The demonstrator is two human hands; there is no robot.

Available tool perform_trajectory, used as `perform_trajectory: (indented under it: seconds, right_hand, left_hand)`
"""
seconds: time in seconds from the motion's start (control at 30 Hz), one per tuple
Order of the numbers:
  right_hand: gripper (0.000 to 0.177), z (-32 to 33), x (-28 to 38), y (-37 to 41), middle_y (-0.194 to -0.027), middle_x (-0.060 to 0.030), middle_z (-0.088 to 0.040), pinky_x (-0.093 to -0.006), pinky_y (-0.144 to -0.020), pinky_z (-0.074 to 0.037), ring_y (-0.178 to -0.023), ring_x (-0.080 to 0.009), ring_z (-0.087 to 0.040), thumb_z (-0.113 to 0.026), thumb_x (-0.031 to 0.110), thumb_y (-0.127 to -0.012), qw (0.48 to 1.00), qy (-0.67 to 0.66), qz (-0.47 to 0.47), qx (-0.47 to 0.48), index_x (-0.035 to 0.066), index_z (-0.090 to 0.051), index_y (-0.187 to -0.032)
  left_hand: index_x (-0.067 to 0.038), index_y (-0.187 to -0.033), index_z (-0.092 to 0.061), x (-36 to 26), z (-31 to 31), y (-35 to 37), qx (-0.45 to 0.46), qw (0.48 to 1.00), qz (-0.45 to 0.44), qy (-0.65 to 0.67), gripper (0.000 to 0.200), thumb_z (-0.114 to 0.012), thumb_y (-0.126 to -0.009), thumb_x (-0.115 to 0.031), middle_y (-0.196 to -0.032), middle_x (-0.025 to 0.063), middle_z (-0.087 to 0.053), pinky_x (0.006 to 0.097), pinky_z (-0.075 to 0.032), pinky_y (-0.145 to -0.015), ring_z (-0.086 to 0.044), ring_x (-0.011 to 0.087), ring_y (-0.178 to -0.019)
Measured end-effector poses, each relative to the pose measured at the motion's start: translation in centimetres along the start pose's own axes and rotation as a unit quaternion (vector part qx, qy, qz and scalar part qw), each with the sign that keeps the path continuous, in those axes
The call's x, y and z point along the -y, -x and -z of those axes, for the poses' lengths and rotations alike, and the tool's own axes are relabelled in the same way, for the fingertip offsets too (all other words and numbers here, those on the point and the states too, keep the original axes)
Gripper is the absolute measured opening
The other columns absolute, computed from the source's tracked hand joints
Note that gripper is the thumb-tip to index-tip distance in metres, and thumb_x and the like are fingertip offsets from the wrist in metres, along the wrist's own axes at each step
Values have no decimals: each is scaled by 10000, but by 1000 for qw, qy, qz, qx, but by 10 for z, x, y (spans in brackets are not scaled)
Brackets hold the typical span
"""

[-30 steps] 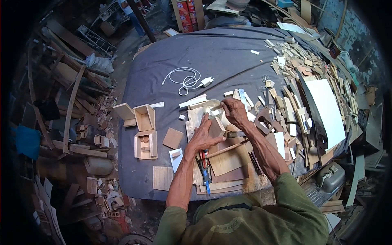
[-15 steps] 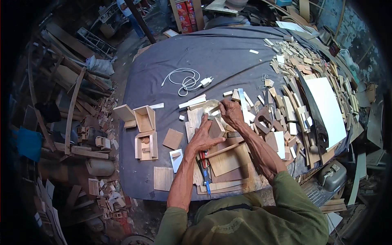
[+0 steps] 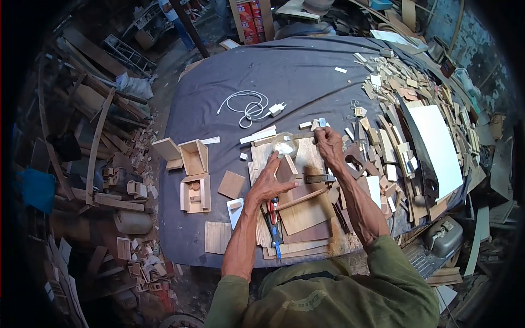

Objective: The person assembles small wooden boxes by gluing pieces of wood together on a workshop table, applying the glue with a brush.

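Observation:
My left hand grips a small brown wooden block, thumb and fingers on either side. Just beyond its fingertips is a round, clear container with whitish contents. To the right, my right hand is closed on the end of a thin strip, which reaches left over the container. Beneath both hands lie flat wooden boards. A hammer rests on them, its handle slanting down left. A red and blue tool lies near my left forearm.
Open wooden boxes and a square brown piece are on the left. A white charger cable lies farther back. Wood offcuts, a handsaw and a white sheet cover the right. A person stands far back.
My right hand has moved right, away from my left hand and the round container, uncovering the strip and more of the hammer. My left hand has stayed nearly in place around the block.

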State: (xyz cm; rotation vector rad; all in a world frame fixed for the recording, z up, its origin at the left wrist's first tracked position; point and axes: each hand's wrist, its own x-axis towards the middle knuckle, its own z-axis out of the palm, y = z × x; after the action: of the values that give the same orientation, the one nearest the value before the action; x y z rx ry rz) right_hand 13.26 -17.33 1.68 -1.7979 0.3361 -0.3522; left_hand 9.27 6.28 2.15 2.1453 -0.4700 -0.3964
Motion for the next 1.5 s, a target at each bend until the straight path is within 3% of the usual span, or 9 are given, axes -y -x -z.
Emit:
perform_trajectory:
  seconds: [0.17, 0.23, 0.43, 0.7, 0.9, 1.17, 1.27, 1.4, 1.5]
  right_hand:
    - [218, 36, 27, 19, -728, -19, -652, -187, -502, -411, -567, -46, -507, -559, 211, -1024, 976, -207, -68, 8, 16, -650, -987]
    - [198, 48, 31, 28, -746, -18, -657, -194, -502, -432, -568, -52, -523, -555, 202, -1025, 958, -269, -97, 14, 21, -637, -1028]
    - [318, 68, 45, 82, -1006, -74, -708, -220, -664, -558, -799, -91, -648, -628, 277, -999, 892, -430, -119, 69, 29, -586, -1194]
    - [260, 39, 88, 137, -1098, -116, -717, -355, -947, -499, -1075, -182, -661, -452, 302, -1076, 933, -354, 61, 29, 61, -542, -1117]
    - [256, 37, 85, 166, -1141, -187, -698, -383, -1019, -474, -1105, -248, -671, -411, 256, -1085, 936, -327, 128, 24, 32, -524, -1140]
    - [235, 56, 80, 199, -1113, -186, -708, -349, -986, -471, -1067, -207, -670, -392, 228, -1087, 930, -346, 125, -27, 20, -478, -1153]
    - [238, 65, 92, 203, -1108, -167, -698, -353, -959, -485, -1049, -198, -669, -400, 246, -1086, 943, -300, 68, -124, 33, -479, -1156]
    - [245, 61, 84, 190, -1091, -158, -696, -359, -905, -504, -1040, -205, -660, -397, 249, -1081, 946, -291, 95, -106, 37, -518, -1094]
    - [210, 68, 68, 191, -1006, -164, -708, -352, -884, -510, -935, -209, -675, -421, 216, -1063, 935, -342, 35, -83, 38, -531, -1055]
  left_hand:
    - [34, -1488, -369, -32, 20, 21, -47, 992, 14, 120, 1061, -899, -655, -356, -1525, 216, -402, 411, -325, -1167, -387, 313, -1424]
    - [-41, -1510, -373, -32, 26, 25, -52, 987, 14, 149, 1020, -887, -666, -294, -1435, 181, -521, 484, -378, -1106, -452, 296, -1376]
    - [-5, -1489, -377, -71, 37, 48, -65, 984, -59, 154, 998, -904, -687, -279, -1416, 190, -525, 446, -397, -1121, -485, 293, -1341]
    - [74, -1439, -420, -122, 25, 68, -25, 985, -154, 75, 968, -900, -705, -335, -1364, 229, -560, 396, -472, -1045, -566, 301, -1256]
    - [70, -1376, -499, -116, 12, 74, -40, 988, -149, 1, 886, -869, -731, -411, -1295, 236, -599, 395, -494, -1002, -594, 306, -1207]
    - [112, -1228, -552, -125, -1, 78, -18, 996, -78, 46, 833, -856, -715, -469, -1180, 273, -610, 446, -497, -933, -612, 377, -1105]
    - [96, -1241, -533, -137, -14, 86, -125, 974, -153, -106, 849, -864, -693, -461, -1145, 256, -594, 457, -480, -946, -580, 390, -1101]
    - [79, -1275, -536, -146, -34, 94, -88, 965, -216, -116, 810, -862, -694, -382, -1129, 244, -604, 466, -480, -929, -590, 396, -1059]
    - [63, -1376, -441, -149, -39, 101, -65, 976, -175, -109, 932, -871, -686, -393, -1214, 267, -589, 453, -483, -971, -578, 385, -1161]
